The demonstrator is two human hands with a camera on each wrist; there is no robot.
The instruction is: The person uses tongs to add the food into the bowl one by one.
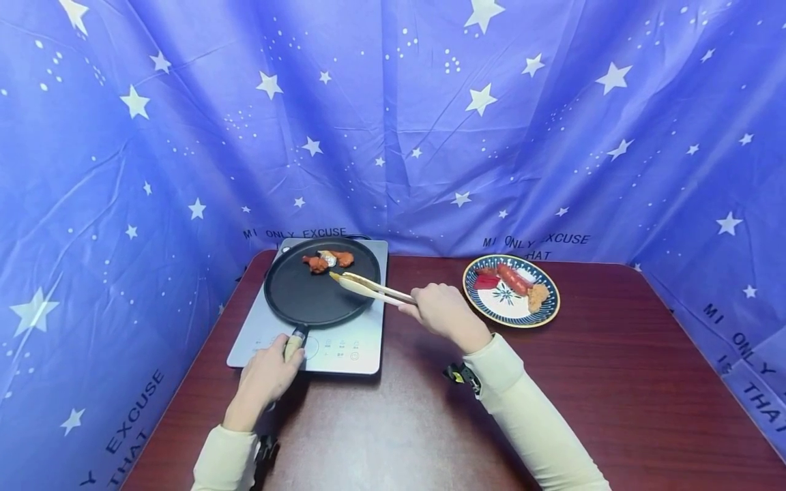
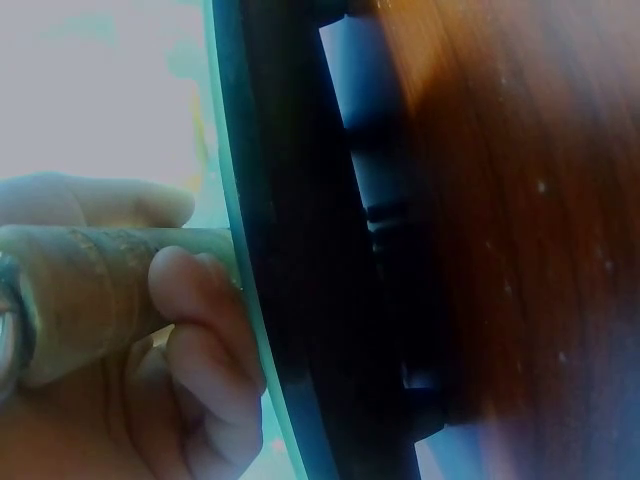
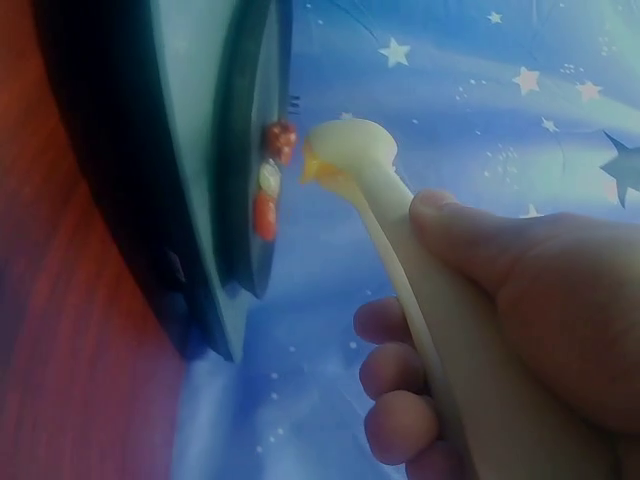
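Note:
My left hand (image 1: pixel 268 372) grips the handle (image 2: pixel 95 290) of a round black frying pan (image 1: pixel 295 293), its fingers curled round the grip. With my right hand (image 1: pixel 445 314) I hold cream-coloured tongs (image 1: pixel 383 294), thumb on one side and fingers on the other. Their tips are above the right half of the pan, around a small yellow-orange piece (image 3: pixel 322 172) whose kind I cannot tell. Toward the pan's far side lie reddish-brown pieces of food (image 1: pixel 317 264), which look like small drumsticks, with a whitish piece (image 1: pixel 328 258) between them.
Under the pan is a silver-white induction cooker (image 1: pixel 365 344) with touch controls. To the right, a blue-patterned plate (image 1: pixel 503 315) bears a sausage (image 1: pixel 514 279), a golden fried piece (image 1: pixel 537 298) and a red item (image 1: pixel 487 282). Blue star-printed cloth (image 1: pixel 430 170) surrounds the dark red wooden table (image 1: pixel 614 354).

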